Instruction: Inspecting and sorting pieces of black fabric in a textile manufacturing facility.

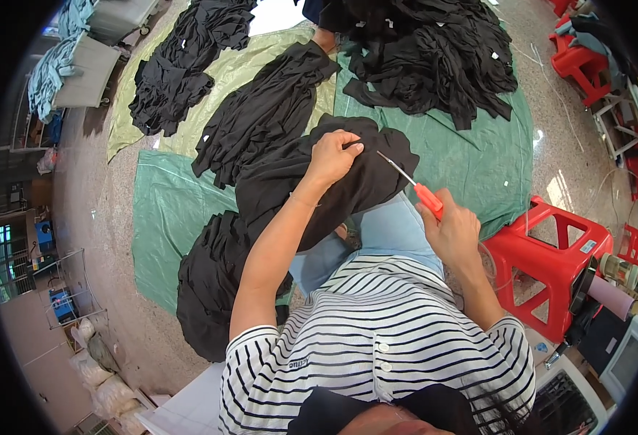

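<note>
My left hand (332,154) pinches a fold of a black garment (362,181) that lies draped over my lap. My right hand (451,230) grips small scissors with an orange-red handle (428,197); their thin metal blades point up and left toward the cloth near my left fingers, a short gap away. The garment hangs down over my left knee toward the floor. My blue trousers show beneath it.
Piles of black garments (435,51) lie on green and yellow-green sheets (478,152) spread on the speckled floor. Another black heap (206,290) sits by my left leg. Red plastic stools (551,254) stand to my right, with thread spools beyond.
</note>
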The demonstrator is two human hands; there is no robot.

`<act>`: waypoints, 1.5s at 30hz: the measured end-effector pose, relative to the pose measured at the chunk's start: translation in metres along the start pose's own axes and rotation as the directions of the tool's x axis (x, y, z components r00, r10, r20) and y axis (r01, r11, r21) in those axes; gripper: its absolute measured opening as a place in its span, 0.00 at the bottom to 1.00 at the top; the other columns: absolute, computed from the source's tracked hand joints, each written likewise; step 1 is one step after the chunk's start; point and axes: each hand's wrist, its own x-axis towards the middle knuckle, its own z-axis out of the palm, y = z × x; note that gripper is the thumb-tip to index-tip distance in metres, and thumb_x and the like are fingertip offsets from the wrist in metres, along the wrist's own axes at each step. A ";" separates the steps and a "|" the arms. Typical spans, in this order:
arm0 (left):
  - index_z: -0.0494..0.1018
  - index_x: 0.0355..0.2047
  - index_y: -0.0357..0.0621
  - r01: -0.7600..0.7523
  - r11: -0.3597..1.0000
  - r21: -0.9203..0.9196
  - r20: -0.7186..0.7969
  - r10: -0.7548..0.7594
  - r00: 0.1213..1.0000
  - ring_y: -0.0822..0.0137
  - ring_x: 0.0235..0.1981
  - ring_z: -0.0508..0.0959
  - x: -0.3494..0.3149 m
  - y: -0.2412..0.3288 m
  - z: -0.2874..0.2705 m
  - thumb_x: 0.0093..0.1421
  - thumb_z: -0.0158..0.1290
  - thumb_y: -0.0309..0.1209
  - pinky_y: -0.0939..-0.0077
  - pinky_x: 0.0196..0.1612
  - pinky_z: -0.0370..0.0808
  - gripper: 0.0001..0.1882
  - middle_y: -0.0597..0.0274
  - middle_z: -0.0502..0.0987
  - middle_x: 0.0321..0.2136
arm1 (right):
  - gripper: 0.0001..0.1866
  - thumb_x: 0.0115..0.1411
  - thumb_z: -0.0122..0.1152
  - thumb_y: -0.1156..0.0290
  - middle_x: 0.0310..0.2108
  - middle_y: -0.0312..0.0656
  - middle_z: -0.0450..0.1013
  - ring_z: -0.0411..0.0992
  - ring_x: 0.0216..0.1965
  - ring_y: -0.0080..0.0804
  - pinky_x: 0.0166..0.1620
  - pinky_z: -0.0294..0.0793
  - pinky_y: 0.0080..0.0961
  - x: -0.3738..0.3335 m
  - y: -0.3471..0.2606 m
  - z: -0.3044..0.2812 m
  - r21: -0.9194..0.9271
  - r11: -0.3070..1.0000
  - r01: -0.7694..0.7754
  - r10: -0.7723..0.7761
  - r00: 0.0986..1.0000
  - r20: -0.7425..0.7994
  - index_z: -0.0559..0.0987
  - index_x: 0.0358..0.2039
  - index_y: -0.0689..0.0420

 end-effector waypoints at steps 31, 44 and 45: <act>0.76 0.34 0.42 -0.513 0.823 0.244 -0.046 0.539 0.841 0.59 0.29 0.76 -0.075 0.011 0.007 0.50 0.58 0.20 0.67 0.32 0.74 0.10 0.60 0.71 0.29 | 0.12 0.59 0.63 0.62 0.22 0.50 0.75 0.74 0.24 0.55 0.27 0.70 0.44 -0.027 0.002 -0.023 0.049 0.999 0.003 -0.007 0.997 0.082 0.73 0.37 0.55; 0.72 0.29 0.37 -0.378 0.920 0.105 0.048 0.375 0.926 0.64 0.24 0.78 -0.062 0.012 0.009 0.47 0.59 0.18 0.73 0.29 0.76 0.09 0.57 0.74 0.25 | 0.14 0.58 0.62 0.61 0.19 0.49 0.74 0.72 0.19 0.53 0.22 0.68 0.45 -0.038 0.000 -0.014 0.000 0.998 0.063 -0.062 0.984 0.169 0.70 0.29 0.57; 0.72 0.29 0.36 -0.376 0.921 0.104 0.036 0.375 0.926 0.63 0.24 0.78 -0.063 0.012 0.010 0.47 0.59 0.18 0.73 0.29 0.76 0.09 0.57 0.74 0.25 | 0.14 0.58 0.62 0.61 0.17 0.49 0.73 0.72 0.18 0.54 0.22 0.68 0.45 -0.037 0.002 -0.012 0.001 0.998 0.058 -0.057 0.985 0.162 0.70 0.29 0.57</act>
